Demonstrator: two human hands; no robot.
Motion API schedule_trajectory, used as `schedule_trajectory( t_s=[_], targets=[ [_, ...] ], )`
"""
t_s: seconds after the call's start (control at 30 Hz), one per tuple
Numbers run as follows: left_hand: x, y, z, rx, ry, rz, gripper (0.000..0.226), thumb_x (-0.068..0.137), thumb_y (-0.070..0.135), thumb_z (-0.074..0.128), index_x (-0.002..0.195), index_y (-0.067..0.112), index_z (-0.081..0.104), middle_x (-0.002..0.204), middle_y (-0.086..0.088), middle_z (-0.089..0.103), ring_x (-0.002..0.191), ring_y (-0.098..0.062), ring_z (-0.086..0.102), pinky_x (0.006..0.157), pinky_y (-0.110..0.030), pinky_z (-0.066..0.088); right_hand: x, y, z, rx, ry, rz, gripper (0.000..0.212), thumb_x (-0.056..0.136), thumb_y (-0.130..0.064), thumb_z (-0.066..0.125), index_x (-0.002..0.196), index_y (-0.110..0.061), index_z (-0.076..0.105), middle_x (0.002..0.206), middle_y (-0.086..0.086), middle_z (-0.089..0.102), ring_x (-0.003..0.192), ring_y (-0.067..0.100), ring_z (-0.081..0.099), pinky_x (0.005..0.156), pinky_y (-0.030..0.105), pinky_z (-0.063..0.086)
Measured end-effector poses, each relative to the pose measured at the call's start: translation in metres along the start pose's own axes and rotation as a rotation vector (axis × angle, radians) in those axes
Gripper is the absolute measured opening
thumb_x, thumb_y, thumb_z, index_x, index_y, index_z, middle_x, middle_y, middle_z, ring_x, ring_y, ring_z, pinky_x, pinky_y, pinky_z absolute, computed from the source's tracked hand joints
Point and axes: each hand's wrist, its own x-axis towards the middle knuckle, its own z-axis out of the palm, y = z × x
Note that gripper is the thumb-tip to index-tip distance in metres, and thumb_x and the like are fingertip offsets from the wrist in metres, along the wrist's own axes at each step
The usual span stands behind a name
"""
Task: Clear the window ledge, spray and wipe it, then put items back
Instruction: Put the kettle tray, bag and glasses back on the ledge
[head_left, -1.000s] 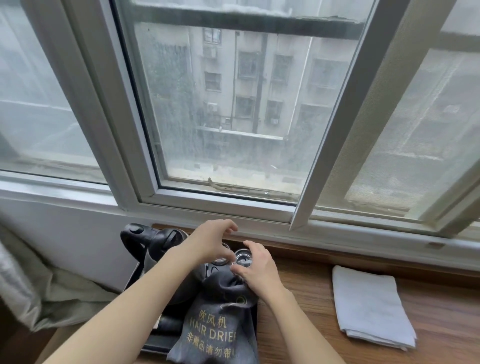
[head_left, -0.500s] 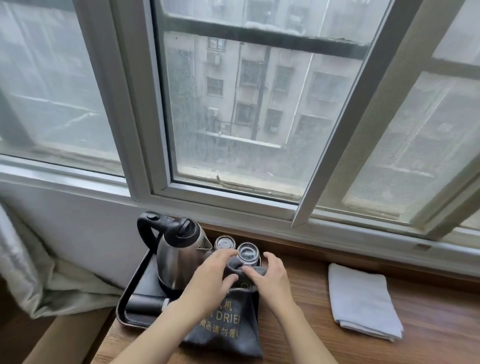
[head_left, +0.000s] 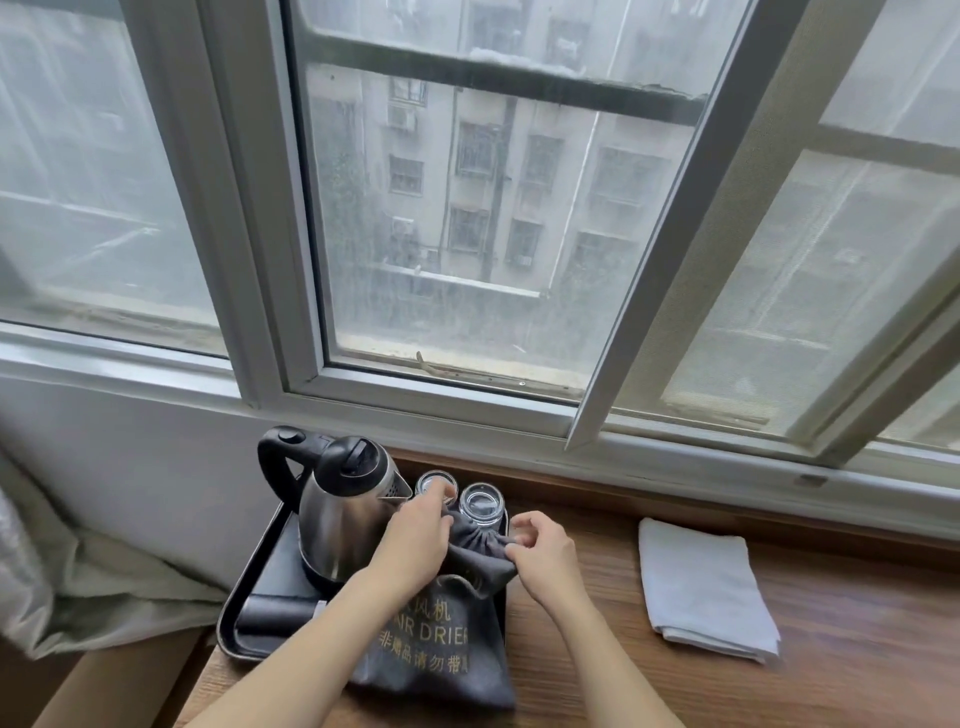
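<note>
Low in the middle of the frame, a grey drawstring hair-dryer bag (head_left: 441, 639) lies half on a black tray (head_left: 244, 618) and half on the wooden window ledge (head_left: 857, 649). Both hands work at its gathered neck: the right hand (head_left: 543, 551) pinches a fold of the cloth between thumb and forefinger, its other fingers loosely curled, while the left hand (head_left: 415, 540) is curled over the bunched top, with one fingertip touching the left drinking glass (head_left: 434, 483). How firmly the left fingers grip the cloth I cannot tell.

The bag looks soft and limp outside, yet it bulges, so it probably has some weight and will sag. The cinched neck is a good place to take hold, with a palm under the body if it swings.

A second glass (head_left: 482, 503) stands just behind the neck; both are fragile and could tip if the cloth drags against them. The steel electric kettle (head_left: 348, 509) stands upright at the tray's left; take it by the black handle. A folded white cloth (head_left: 701, 587) lies well apart at the lower right
</note>
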Motion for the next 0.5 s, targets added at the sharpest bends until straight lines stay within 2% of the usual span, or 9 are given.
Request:
schedule_trajectory(
  t_s=[0.1,0.23,0.33,0.5],
  targets=[
    [-0.001,0.009,0.000,-0.122,0.106,0.053,0.020,0.097,0.012,0.049,0.115,0.021,0.050,0.105,0.003,0.060,0.098,-0.018,0.058,0.085,-0.032,0.043,0.002,-0.009,-0.006,0.079,0.089,-0.081,0.025,0.086,-0.004,0.068,0.100,-0.024,0.065,0.086,-0.005,0.065,0.080,0.007,0.060,0.065,0.009,0.041],
    [0.005,0.020,0.002,-0.243,0.237,0.061,0.018,0.098,0.006,0.043,0.112,0.016,0.050,0.110,-0.001,0.056,0.095,-0.016,0.055,0.087,-0.036,0.047,0.010,-0.025,-0.013,0.130,0.139,-0.158,0.024,0.087,-0.005,0.067,0.101,-0.024,0.066,0.086,-0.005,0.065,0.081,0.006,0.061,0.067,0.009,0.043],
    [0.011,0.023,0.003,-0.216,0.296,0.080,0.020,0.097,0.001,0.041,0.112,0.012,0.049,0.110,-0.001,0.049,0.092,-0.021,0.053,0.085,-0.039,0.045,0.020,-0.033,-0.016,0.159,0.142,-0.180,0.024,0.088,-0.007,0.068,0.105,-0.024,0.065,0.089,-0.004,0.065,0.084,0.004,0.061,0.071,0.013,0.045],
    [0.020,0.020,0.007,-0.053,0.237,0.041,0.033,0.091,-0.004,0.040,0.119,0.012,0.048,0.116,-0.006,0.044,0.093,-0.029,0.054,0.079,-0.038,0.042,0.031,-0.033,-0.008,0.127,0.142,-0.169,0.022,0.088,-0.007,0.068,0.104,-0.022,0.065,0.088,-0.006,0.064,0.081,0.003,0.058,0.069,0.012,0.042]
  ],
)
